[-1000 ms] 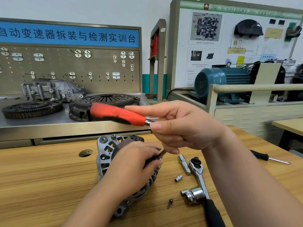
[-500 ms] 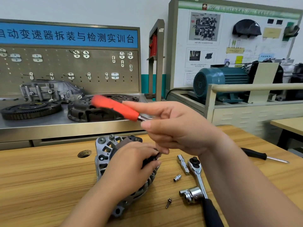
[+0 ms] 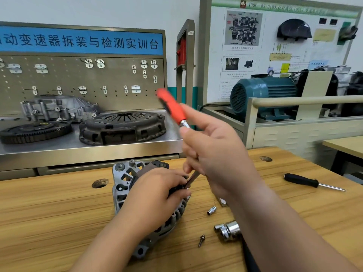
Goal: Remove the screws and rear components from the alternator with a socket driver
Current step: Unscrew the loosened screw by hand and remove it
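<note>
From the head view, the alternator [image 3: 120, 185] lies on its side on the tabletop [image 3: 49, 213], near the middle, just in front of the person. Its housing is grey cast metal, round, with ribbed vent slots and a bolt lug at each end. The left hand [image 3: 157, 195] covers its dark rear part, fingers curled over it and gripping. The right hand [image 3: 216, 154] holds the driver [image 3: 170, 106] by the shaft, pinched between thumb and curled fingers, with the forefinger stretched up toward the handle. The handle is smooth, red, rounded and blurred. The bright steel shaft slants down to the alternator's rear beside the left fingertips; whether its end touches there is hidden.

The tabletop is pale wood with a strong grain and a round hole [image 3: 100, 182] left of the alternator. To the right of the alternator lie a short chrome socket [image 3: 211, 210], a small dark screw [image 3: 201, 240] and the shiny chrome head of a ratchet [image 3: 227, 229], partly under the right forearm. Well apart, at the right, lies a screwdriver [image 3: 300, 180] with a black handle and a thin steel blade.

Behind, a steel bench carries a rusty domed clutch cover [image 3: 123, 126], a toothed ring gear [image 3: 35, 130] and a grey cast gear case [image 3: 57, 108]. Above a pegboard [image 3: 78, 79] with metal hooks, a blue sign [image 3: 82, 42] reads "动变速器拆装与检测实训台" in white. At the right stands a teal finned motor [image 3: 263, 93]; the header of the display board behind it is too blurred to read.
</note>
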`<control>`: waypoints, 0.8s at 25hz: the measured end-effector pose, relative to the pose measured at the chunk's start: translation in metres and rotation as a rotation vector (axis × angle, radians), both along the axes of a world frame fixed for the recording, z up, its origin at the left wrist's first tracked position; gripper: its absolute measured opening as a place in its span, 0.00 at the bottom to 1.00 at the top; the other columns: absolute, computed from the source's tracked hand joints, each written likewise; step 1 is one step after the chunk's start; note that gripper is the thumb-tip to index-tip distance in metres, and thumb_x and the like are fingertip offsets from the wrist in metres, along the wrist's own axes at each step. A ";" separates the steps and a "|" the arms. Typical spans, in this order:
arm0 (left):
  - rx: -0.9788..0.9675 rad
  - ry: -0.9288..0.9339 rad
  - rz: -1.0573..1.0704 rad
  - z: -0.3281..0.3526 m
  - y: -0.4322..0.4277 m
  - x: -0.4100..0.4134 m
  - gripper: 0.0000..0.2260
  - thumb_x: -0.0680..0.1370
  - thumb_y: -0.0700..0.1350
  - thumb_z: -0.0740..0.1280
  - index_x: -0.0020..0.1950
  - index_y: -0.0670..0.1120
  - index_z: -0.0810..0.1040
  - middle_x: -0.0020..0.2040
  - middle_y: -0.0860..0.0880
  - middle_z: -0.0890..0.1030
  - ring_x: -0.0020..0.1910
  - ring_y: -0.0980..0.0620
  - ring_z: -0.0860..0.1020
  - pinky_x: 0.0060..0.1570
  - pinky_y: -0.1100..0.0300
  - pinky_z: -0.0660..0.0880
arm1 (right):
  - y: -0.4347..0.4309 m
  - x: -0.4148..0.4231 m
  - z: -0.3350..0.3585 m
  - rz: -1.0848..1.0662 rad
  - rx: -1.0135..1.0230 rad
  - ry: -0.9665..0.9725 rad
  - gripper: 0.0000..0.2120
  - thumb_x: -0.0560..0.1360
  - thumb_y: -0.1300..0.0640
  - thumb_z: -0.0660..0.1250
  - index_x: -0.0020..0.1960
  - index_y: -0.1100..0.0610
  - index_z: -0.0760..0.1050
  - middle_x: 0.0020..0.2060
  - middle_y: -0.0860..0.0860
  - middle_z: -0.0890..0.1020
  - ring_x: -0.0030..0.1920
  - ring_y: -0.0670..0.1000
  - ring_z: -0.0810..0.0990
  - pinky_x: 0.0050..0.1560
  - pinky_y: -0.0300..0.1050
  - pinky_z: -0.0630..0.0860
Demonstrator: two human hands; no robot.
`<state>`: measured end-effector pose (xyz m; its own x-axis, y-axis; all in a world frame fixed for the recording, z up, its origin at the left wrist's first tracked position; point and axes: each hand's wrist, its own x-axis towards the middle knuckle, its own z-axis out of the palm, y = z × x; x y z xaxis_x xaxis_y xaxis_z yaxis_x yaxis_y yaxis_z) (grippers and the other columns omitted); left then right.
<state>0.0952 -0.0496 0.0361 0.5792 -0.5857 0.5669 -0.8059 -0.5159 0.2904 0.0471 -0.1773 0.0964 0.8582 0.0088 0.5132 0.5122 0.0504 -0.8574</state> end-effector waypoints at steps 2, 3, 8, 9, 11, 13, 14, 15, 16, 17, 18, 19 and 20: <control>0.007 0.000 -0.008 0.001 0.001 -0.002 0.07 0.73 0.48 0.71 0.36 0.49 0.78 0.36 0.69 0.75 0.45 0.69 0.71 0.44 0.77 0.64 | -0.008 0.001 0.009 0.272 -0.193 0.037 0.22 0.79 0.67 0.58 0.68 0.48 0.71 0.24 0.47 0.62 0.22 0.43 0.60 0.25 0.42 0.67; 0.005 -0.003 -0.014 0.002 0.001 -0.002 0.06 0.73 0.48 0.70 0.38 0.49 0.80 0.40 0.71 0.76 0.47 0.69 0.71 0.44 0.77 0.64 | -0.013 0.001 0.014 0.421 -0.289 0.060 0.22 0.78 0.67 0.59 0.69 0.49 0.70 0.23 0.47 0.61 0.23 0.43 0.59 0.25 0.43 0.64; 0.063 -0.034 -0.002 0.001 0.001 0.001 0.08 0.74 0.50 0.67 0.40 0.47 0.81 0.42 0.61 0.78 0.47 0.59 0.73 0.44 0.73 0.66 | -0.021 0.004 0.017 0.469 -0.229 0.104 0.21 0.78 0.66 0.59 0.69 0.53 0.70 0.23 0.46 0.63 0.20 0.41 0.60 0.24 0.39 0.65; 0.060 -0.031 0.008 -0.001 0.000 0.001 0.07 0.75 0.50 0.67 0.41 0.48 0.81 0.43 0.61 0.79 0.46 0.61 0.73 0.46 0.72 0.67 | -0.017 0.004 0.012 0.323 -0.122 0.089 0.20 0.79 0.67 0.58 0.69 0.53 0.71 0.23 0.46 0.64 0.20 0.41 0.61 0.24 0.38 0.67; 0.029 -0.041 0.025 -0.003 -0.001 0.002 0.06 0.75 0.50 0.68 0.46 0.51 0.83 0.49 0.67 0.77 0.49 0.66 0.72 0.52 0.70 0.66 | -0.008 0.003 0.002 0.032 0.070 0.036 0.21 0.81 0.66 0.57 0.70 0.52 0.71 0.25 0.46 0.65 0.20 0.41 0.62 0.24 0.38 0.68; 0.018 -0.038 0.029 -0.002 -0.001 0.001 0.06 0.74 0.50 0.69 0.47 0.51 0.83 0.48 0.67 0.74 0.48 0.66 0.70 0.51 0.69 0.64 | -0.004 0.001 -0.004 -0.063 0.114 -0.003 0.21 0.81 0.65 0.57 0.71 0.50 0.70 0.25 0.48 0.65 0.21 0.42 0.63 0.24 0.39 0.68; 0.030 -0.038 0.019 -0.002 -0.001 0.001 0.05 0.74 0.50 0.69 0.44 0.50 0.83 0.45 0.66 0.76 0.45 0.65 0.71 0.48 0.68 0.64 | -0.004 0.000 -0.004 -0.038 0.069 -0.004 0.22 0.81 0.65 0.57 0.71 0.49 0.69 0.25 0.47 0.66 0.20 0.42 0.62 0.23 0.40 0.68; 0.043 -0.039 0.010 -0.001 0.000 0.000 0.07 0.74 0.50 0.68 0.41 0.48 0.81 0.41 0.64 0.78 0.42 0.63 0.72 0.45 0.67 0.66 | -0.006 0.000 -0.001 0.046 -0.014 0.005 0.22 0.81 0.66 0.57 0.71 0.50 0.69 0.24 0.47 0.65 0.20 0.42 0.62 0.23 0.40 0.68; 0.049 -0.035 0.004 0.000 0.001 0.001 0.08 0.74 0.50 0.68 0.39 0.47 0.80 0.39 0.62 0.79 0.41 0.60 0.74 0.42 0.67 0.67 | -0.009 0.000 0.004 0.173 -0.114 0.027 0.22 0.80 0.66 0.57 0.72 0.51 0.69 0.24 0.47 0.65 0.21 0.42 0.61 0.23 0.39 0.68; 0.050 -0.031 0.001 0.001 0.002 0.001 0.09 0.74 0.50 0.67 0.39 0.46 0.79 0.41 0.63 0.79 0.43 0.59 0.74 0.41 0.67 0.67 | -0.013 0.001 0.009 0.317 -0.212 0.054 0.22 0.80 0.67 0.58 0.71 0.52 0.68 0.24 0.48 0.64 0.21 0.42 0.61 0.23 0.38 0.67; 0.048 -0.037 0.001 0.001 0.002 0.001 0.09 0.73 0.51 0.67 0.39 0.46 0.80 0.42 0.68 0.77 0.45 0.59 0.73 0.41 0.70 0.68 | -0.017 0.002 0.015 0.456 -0.297 0.080 0.22 0.79 0.67 0.58 0.71 0.53 0.68 0.24 0.49 0.62 0.22 0.43 0.60 0.23 0.38 0.66; 0.041 -0.051 0.001 0.002 0.002 -0.001 0.10 0.73 0.52 0.66 0.40 0.47 0.80 0.41 0.71 0.76 0.47 0.59 0.73 0.42 0.72 0.67 | -0.021 0.002 0.021 0.565 -0.364 0.100 0.23 0.78 0.67 0.58 0.71 0.54 0.67 0.23 0.49 0.62 0.22 0.42 0.60 0.23 0.39 0.65; 0.032 -0.060 -0.004 0.002 0.001 -0.001 0.10 0.72 0.52 0.65 0.41 0.47 0.81 0.40 0.71 0.76 0.48 0.60 0.73 0.43 0.74 0.66 | -0.024 0.003 0.025 0.630 -0.398 0.112 0.24 0.77 0.67 0.58 0.71 0.54 0.66 0.23 0.48 0.62 0.21 0.42 0.60 0.23 0.39 0.64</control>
<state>0.0939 -0.0485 0.0384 0.5422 -0.6067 0.5814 -0.8237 -0.5206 0.2249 0.0503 -0.2015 0.1210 0.6764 0.6819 0.2784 0.3975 -0.0198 -0.9174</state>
